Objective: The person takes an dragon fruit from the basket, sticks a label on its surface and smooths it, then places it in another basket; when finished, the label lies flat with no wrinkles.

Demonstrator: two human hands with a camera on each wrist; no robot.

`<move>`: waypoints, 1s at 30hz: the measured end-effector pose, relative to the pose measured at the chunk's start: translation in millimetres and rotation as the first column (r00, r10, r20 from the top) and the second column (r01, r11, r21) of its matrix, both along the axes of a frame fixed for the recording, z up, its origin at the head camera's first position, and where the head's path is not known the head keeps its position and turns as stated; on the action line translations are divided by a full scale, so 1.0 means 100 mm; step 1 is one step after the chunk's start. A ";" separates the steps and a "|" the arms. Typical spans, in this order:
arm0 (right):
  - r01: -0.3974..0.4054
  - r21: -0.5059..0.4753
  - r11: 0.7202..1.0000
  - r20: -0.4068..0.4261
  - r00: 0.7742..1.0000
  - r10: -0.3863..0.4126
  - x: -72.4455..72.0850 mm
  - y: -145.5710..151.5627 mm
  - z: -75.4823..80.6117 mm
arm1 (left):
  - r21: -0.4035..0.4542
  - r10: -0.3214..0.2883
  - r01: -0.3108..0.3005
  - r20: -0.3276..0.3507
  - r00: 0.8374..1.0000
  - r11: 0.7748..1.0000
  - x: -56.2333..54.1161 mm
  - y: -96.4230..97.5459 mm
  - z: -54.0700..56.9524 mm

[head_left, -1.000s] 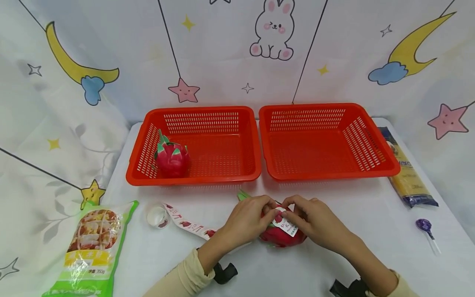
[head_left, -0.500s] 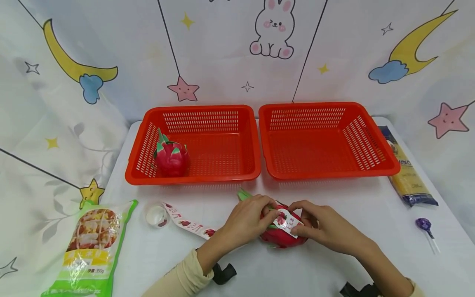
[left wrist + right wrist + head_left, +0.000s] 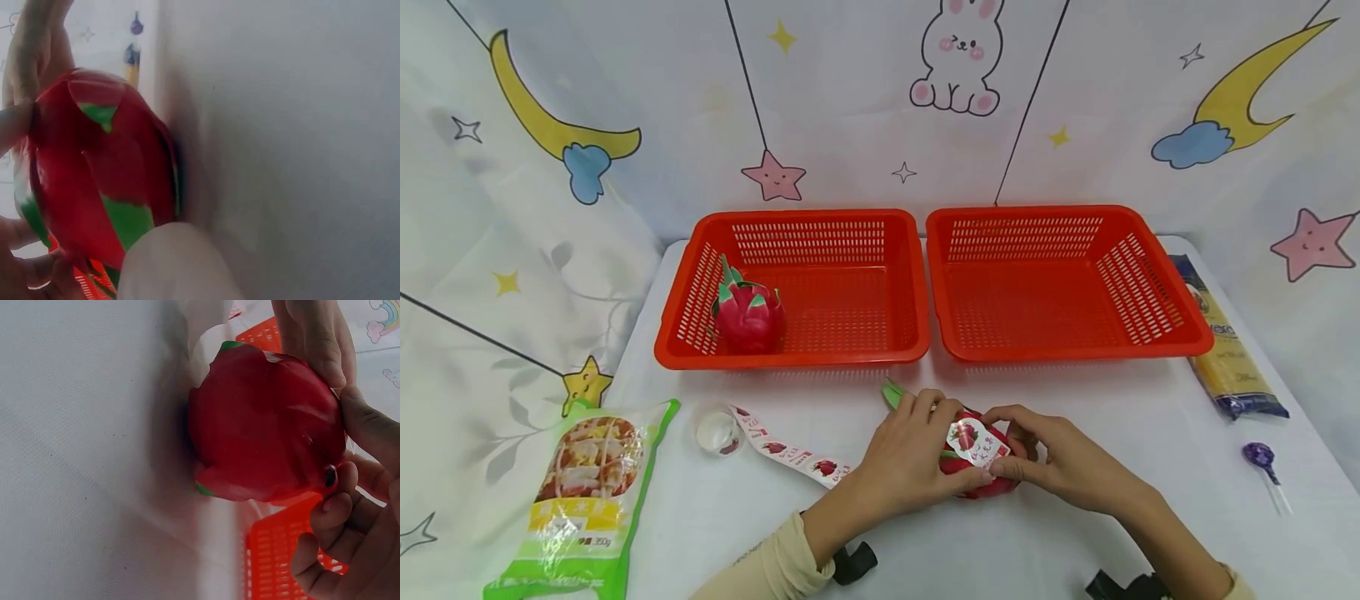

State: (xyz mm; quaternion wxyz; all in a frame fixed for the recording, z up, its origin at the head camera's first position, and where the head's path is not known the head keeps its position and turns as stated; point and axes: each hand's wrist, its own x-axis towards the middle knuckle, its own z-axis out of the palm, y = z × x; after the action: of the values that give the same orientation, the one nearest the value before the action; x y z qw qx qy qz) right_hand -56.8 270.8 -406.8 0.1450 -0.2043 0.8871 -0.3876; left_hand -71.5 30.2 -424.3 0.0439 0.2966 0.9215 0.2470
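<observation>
A red dragon fruit [image 3: 953, 464] with green-tipped scales lies on the white table between both hands. On its upper side is a white sticker [image 3: 977, 442] with a printed dragon fruit. My left hand [image 3: 902, 467] holds the fruit's left side, its thumb at the sticker's lower edge. Thumb and curled fingers of my right hand [image 3: 1063, 457] grip the right end, that thumb at the sticker's lower right corner. Both wrist views show the fruit's red side [image 3: 94, 162] close up, with fingertips along its upper part. From a sticker roll [image 3: 717, 432], a strip of stickers [image 3: 786, 454] runs under the left forearm.
Two red baskets stand at the back; the left basket [image 3: 850, 360] contains another dragon fruit [image 3: 750, 321]. A green-edged food bag [image 3: 580, 500] lies at left. At right are a yellow-and-blue packet [image 3: 1232, 358] and a purple lollipop [image 3: 1260, 456]. A printed cloth hangs behind.
My right hand has slid right along the sticker, uncovering more of it. The left fingers have spread over the fruit and the left thumb has moved down to the sticker's lower edge.
</observation>
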 end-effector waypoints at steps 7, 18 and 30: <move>0.007 0.001 1.000 -0.001 1.000 -0.007 0.02 0.02 0.00 | -0.079 -0.070 0.068 -0.021 0.997 0.995 0.03 0.07 -0.08; 0.009 0.008 1.000 0.001 1.000 -0.009 -0.10 0.12 0.10 | -0.132 -0.118 0.109 -0.060 0.991 0.985 0.00 0.11 -0.11; 0.592 0.237 0.770 -0.259 0.803 -0.537 -1.00 1.64 0.60 | -0.149 -0.116 0.097 -0.118 0.986 0.984 0.01 0.09 -0.12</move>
State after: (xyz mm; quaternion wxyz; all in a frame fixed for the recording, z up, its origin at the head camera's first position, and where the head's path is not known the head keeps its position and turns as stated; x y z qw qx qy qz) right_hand -156.3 435.1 -346.9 -0.0277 0.0644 0.9654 -0.2512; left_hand -70.8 39.0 -436.7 0.0196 0.3567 0.9204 0.1587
